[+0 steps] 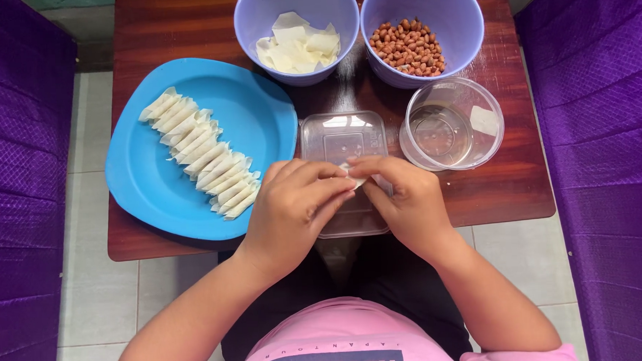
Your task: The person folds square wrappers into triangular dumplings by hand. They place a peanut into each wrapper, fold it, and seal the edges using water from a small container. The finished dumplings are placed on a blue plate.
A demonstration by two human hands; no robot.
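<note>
Nearest, the left hand (291,203) and right hand (401,199) meet fingertip to fingertip, pinched together on a small pale wrapper (354,178) over the clear rectangular tub (342,140) — too hard a squeeze could tear it or push out any filling. Left, the rolled pieces (199,153) crowd the blue plate (192,146), which overhangs the counter (506,188) edge — a nudge might tip it. Farther off stand the bowl of wrappers (296,32) and the bowl of peanuts (421,31).

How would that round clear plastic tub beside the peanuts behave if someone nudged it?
The round clear tub looks thin-walled and nearly empty, so it is probably light and would likely slide across the glossy wooden table. It is wide and low, so tipping seems unlikely. The walls might flex when squeezed.
</note>
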